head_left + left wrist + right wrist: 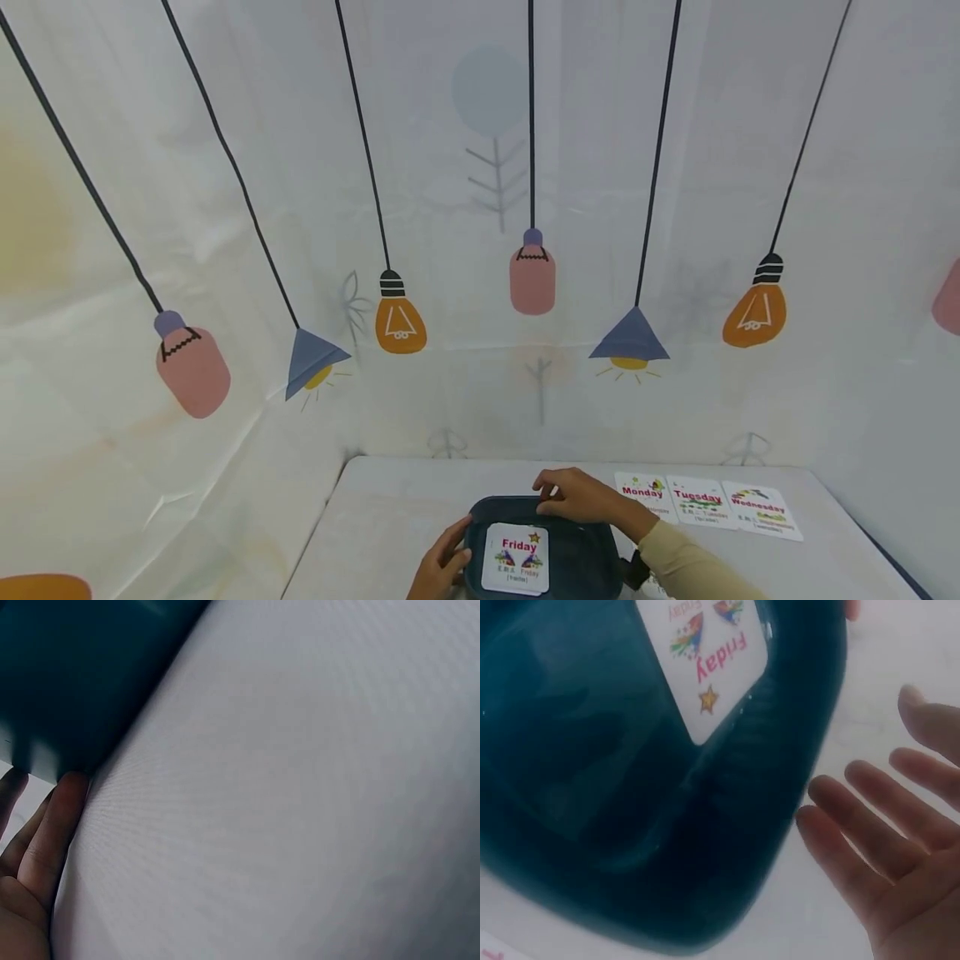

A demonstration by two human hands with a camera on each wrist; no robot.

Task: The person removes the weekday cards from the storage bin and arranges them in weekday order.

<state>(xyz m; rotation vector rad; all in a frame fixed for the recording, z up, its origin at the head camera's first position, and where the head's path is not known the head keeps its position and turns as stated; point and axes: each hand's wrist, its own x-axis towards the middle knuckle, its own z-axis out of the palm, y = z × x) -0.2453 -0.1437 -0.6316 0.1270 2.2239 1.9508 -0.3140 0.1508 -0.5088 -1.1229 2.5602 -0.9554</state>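
Note:
A dark teal tray (581,554) with rounded corners sits on the white table, a white "Friday" card (515,558) lying at its left side. My left hand (444,557) is at the tray's left side, its fingertips touching the outer wall in the left wrist view. My right hand (573,495) is over the tray's far edge in the head view. The right wrist view shows that hand's fingers (870,825) spread and relaxed beside the rim, holding nothing.
Cards reading Monday (647,493), Tuesday (701,502) and Wednesday (761,510) lie in a row at the table's back right. Another white card shows partly beneath my right forearm (690,567). Behind the table (397,508) hangs a white sheet with lamp pictures.

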